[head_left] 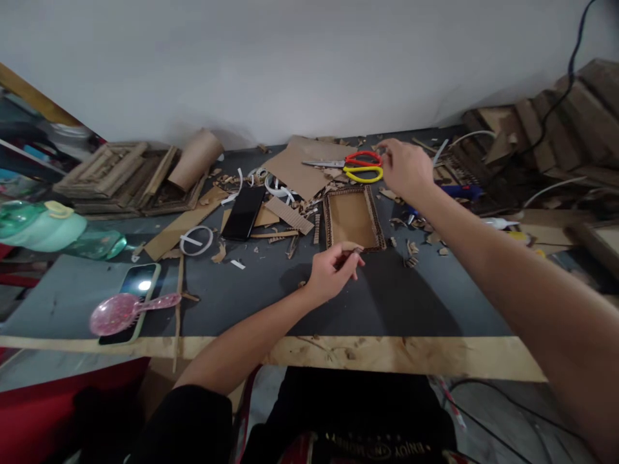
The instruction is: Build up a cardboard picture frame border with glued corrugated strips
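Observation:
My left hand (331,270) rests on the dark table (396,303), fingers pinched on a small cardboard strip at the near edge of a rectangular cardboard frame (353,219). Farther back, my right hand (405,169) reaches over the table and touches the handles of a pair of scissors (355,166) with one red and one yellow loop. The scissors lie on a flat cardboard sheet (300,169), blades pointing left. Whether the right fingers grip the handles is not visible.
Cardboard scraps litter the middle. A black phone (244,211) and a tape ring (196,240) lie left of the frame; a second phone (133,290) under a pink hairbrush (128,309) sits near the front left. Stacked cardboard frames (120,177), a cardboard roll (196,158), wooden pieces (556,129) line the back.

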`<state>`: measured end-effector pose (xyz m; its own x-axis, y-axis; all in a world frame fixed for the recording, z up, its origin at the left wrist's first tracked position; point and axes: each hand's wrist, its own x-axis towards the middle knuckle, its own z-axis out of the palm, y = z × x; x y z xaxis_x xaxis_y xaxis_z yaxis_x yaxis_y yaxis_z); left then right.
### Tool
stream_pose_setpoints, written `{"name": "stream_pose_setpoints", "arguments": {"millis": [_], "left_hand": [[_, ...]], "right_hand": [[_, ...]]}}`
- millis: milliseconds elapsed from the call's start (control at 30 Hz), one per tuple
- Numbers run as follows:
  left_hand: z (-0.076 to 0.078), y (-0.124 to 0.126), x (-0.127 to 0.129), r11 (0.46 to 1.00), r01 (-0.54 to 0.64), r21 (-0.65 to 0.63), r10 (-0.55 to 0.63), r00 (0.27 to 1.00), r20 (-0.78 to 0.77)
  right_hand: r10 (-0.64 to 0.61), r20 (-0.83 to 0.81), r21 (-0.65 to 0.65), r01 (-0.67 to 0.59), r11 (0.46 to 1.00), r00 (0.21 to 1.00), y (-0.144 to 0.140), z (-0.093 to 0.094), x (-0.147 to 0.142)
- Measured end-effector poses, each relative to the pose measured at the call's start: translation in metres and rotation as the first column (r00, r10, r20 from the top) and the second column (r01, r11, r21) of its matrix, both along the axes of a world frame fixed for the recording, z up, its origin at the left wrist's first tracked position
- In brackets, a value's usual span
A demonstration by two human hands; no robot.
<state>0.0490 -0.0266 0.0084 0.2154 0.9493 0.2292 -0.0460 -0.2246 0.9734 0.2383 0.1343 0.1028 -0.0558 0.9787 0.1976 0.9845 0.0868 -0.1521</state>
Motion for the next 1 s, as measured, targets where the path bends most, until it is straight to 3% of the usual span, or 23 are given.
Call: {"name": "stream_pose_setpoints", "arguments": {"millis": [100, 200, 333, 500, 633, 700, 767, 867, 1000], "left_hand": [[0.009, 0.013, -0.019, 0.975, -0.078, 0.208, 0.105, 0.987, -0.124], [0.016, 0.037, -0.046, 0.918, -0.004, 0.396, 0.19, 0.881, -0.433], [0.01, 0.059, -0.066, 0.887, -0.16, 0.432, 0.372, 0.801, -0.468], [-0.005, 0.06, -0.057, 0.866, -0.148, 0.477, 0.404, 0.769, -0.495], [-0.008, 0.061, -0.047, 0.912, -0.166, 0.374, 0.357, 0.768, -0.532], [-0.008, 0.063, -0.046, 0.93, -0.193, 0.313, 0.336, 0.789, -0.514], [-0.006, 0.066, -0.047, 0.944, -0.208, 0.256, 0.314, 0.806, -0.502], [-0.004, 0.071, -0.05, 0.966, -0.232, 0.115, 0.259, 0.833, -0.488], [-0.002, 0.076, -0.051, 0.968, -0.243, -0.056, 0.19, 0.865, -0.464]], "right_hand": [[-0.05, -0.195, 0.121, 0.075, 0.99, 0.979, -0.034, -0.013, 0.046], [-0.165, -0.315, 0.139, 0.218, 0.966, 0.935, -0.056, -0.03, 0.095], [-0.033, -0.032, -0.039, 0.031, 0.999, 0.999, -0.06, -0.042, 0.126], [-0.009, 0.162, -0.199, 0.042, 0.979, 0.987, -0.044, -0.033, 0.124], [-0.148, 0.124, -0.226, 0.173, 0.959, 0.981, -0.043, -0.017, 0.125], [-0.273, 0.017, -0.151, 0.272, 0.95, 0.962, -0.05, -0.011, 0.121], [-0.312, -0.14, -0.016, 0.312, 0.95, 0.94, -0.062, -0.012, 0.108], [-0.167, -0.287, 0.156, 0.218, 0.964, 0.943, -0.078, -0.027, 0.078], [0.153, -0.285, 0.329, -0.054, 0.943, 0.946, -0.088, -0.059, 0.042]]}}
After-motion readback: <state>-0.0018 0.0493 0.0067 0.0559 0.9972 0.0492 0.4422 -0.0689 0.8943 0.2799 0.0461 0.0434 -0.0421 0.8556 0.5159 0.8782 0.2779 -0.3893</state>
